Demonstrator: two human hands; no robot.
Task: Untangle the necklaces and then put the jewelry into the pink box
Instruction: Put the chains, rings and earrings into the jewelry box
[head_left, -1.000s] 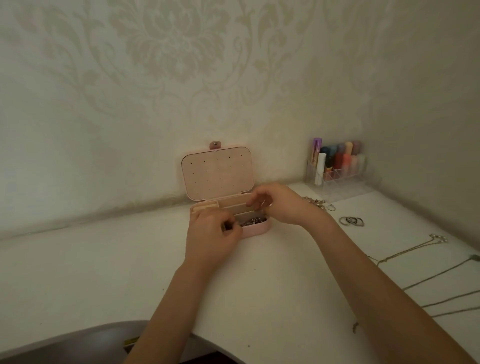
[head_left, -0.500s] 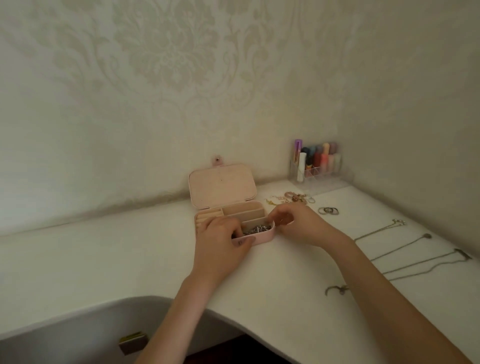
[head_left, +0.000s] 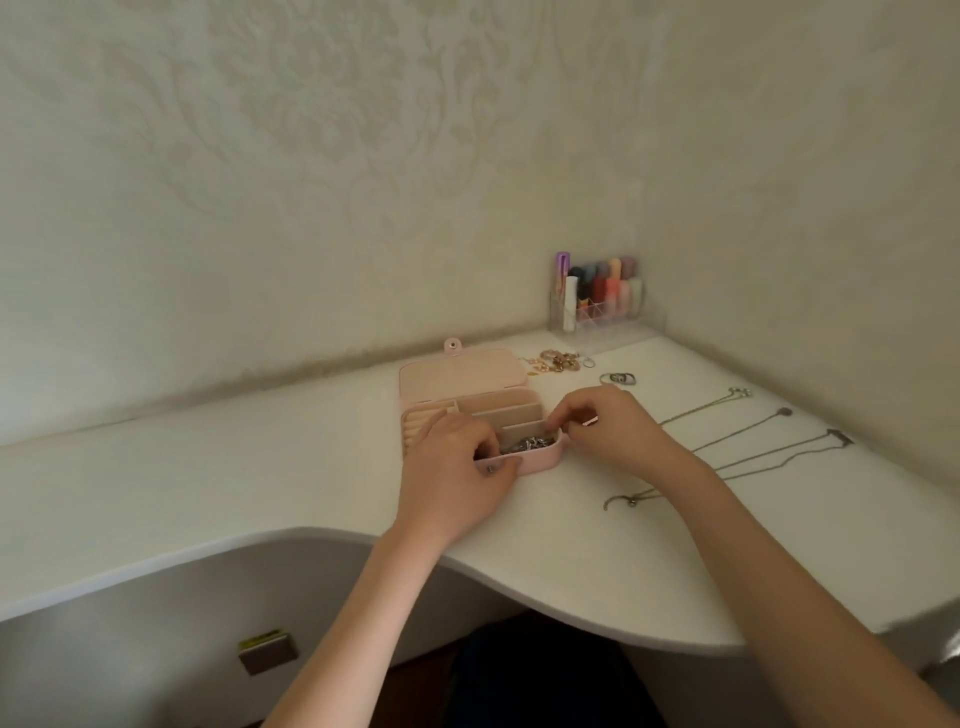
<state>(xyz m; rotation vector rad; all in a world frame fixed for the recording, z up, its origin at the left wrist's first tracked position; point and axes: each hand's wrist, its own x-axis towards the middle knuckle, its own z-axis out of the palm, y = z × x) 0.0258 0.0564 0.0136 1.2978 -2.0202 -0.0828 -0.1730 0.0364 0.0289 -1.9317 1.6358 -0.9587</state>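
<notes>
I sit at a white desk (head_left: 291, 483) whose front edge curves in toward me, set into a corner where two walls of pale, patterned wallpaper (head_left: 311, 171) meet. Beyond my right hand, in that corner, stands a clear organiser (head_left: 602, 317) packed with coloured tubes, and nearer, just past my knuckles, lie a small heap of gold-toned rings and earrings (head_left: 714, 362) and a pair of silver rings (head_left: 619, 379). Out to the right of my right wrist several thin necklaces (head_left: 753, 447) are laid straight and apart from one another, their ends running toward my forearm, which covers part of them. Below the desk, left of my left arm, a dark drawer pull (head_left: 267, 652) shows on the grey front. The pink box (head_left: 540, 460) sits open between my hands, its lid (head_left: 462, 375) tipped back toward the wall, beige compartments inside, and a pile of silver jewelry (head_left: 530, 443) in the front right compartment. My left hand (head_left: 457, 478) curls over the box's front left corner, thumb pressed on the front wall and fingers bent over the rim, gripping it. My right hand (head_left: 608, 431) rests at the box's right end with its fingers curled, tips pinched at the rim beside the silver pile; whether they hold a piece or only touch the box I cannot tell.
</notes>
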